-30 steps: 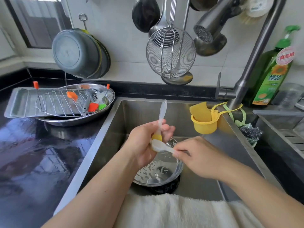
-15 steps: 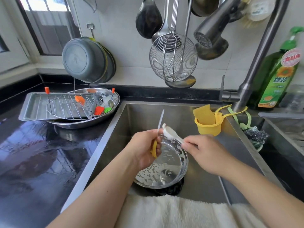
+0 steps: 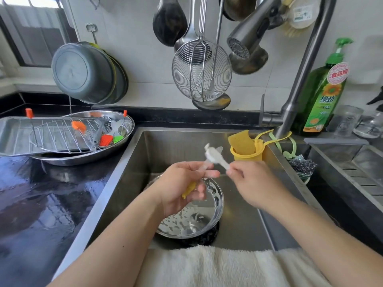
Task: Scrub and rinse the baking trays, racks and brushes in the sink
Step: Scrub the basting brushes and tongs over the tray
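Over the steel sink [image 3: 132, 179], my left hand [image 3: 182, 185] holds a yellow-headed silicone brush [image 3: 189, 189] by its clear handle, head pointing down. My right hand [image 3: 250, 183] pinches a small white scrubbing brush [image 3: 214, 155], blurred, just above the clear handle. Below them a round steel bowl [image 3: 215, 210] with soapy foam sits on the sink floor. On the left counter a baking tray [image 3: 14, 135] and a wire rack [image 3: 60, 133] lie in an oval steel dish [image 3: 89, 159], with orange [image 3: 78, 125] and green brushes [image 3: 118, 139].
The faucet [image 3: 298, 79] rises at the right, its spray head over the sink. A yellow sponge holder [image 3: 246, 149] hangs on the sink's right wall. Green soap bottle [image 3: 323, 94] behind. Ladles and a wire skimmer [image 3: 202, 75] hang on the wall. A white towel [image 3: 207, 266] drapes the front edge.
The white brush moved from low beside my left palm up and right, above the handle. My left hand turned so the yellow head points down.
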### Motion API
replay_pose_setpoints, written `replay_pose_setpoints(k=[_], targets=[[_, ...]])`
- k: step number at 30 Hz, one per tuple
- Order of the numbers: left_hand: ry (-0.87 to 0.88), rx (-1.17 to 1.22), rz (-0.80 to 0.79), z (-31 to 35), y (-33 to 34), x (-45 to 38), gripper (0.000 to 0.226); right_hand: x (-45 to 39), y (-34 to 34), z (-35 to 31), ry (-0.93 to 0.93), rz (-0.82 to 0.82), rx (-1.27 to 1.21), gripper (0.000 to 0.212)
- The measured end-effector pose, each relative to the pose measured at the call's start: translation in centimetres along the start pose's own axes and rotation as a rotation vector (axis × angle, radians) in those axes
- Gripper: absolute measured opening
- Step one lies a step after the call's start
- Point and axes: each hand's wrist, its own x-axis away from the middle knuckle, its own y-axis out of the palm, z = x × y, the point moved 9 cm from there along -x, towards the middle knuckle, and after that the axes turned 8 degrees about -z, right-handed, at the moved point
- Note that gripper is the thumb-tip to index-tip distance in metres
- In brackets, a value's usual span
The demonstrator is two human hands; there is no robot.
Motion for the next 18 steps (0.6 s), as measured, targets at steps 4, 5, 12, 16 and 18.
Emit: replay_pose_setpoints(k=[4, 5, 12, 16, 18], targets=[[0.006, 0.073, -0.026, -0.1, 0.5, -0.1, 0.026, -0.4, -1.6, 1.3, 0.086, 0.064, 0.039, 0.031], [0.01, 0.096, -0.036, -0.1, 0.6, -0.1, 0.027, -0.3, -1.7, 1.2, 0.084, 0.07, 0.045, 0.032], [0.013, 0.141, -0.053, -0.1, 0.4, -0.2, 0.032, 0.2, -2.1, 0.6, 0.082, 0.043, 0.059, 0.036], [0.008, 0.134, -0.08, -0.1, 0.8, 0.0, 0.033, 0.8, 0.2, -1.7, -0.028, -0.119, 0.054, 0.032], [0.009, 0.142, -0.075, 0.1, 0.8, 0.2, 0.034, 0.4, -0.7, -1.4, 0.001, -0.064, 0.038, 0.032]])
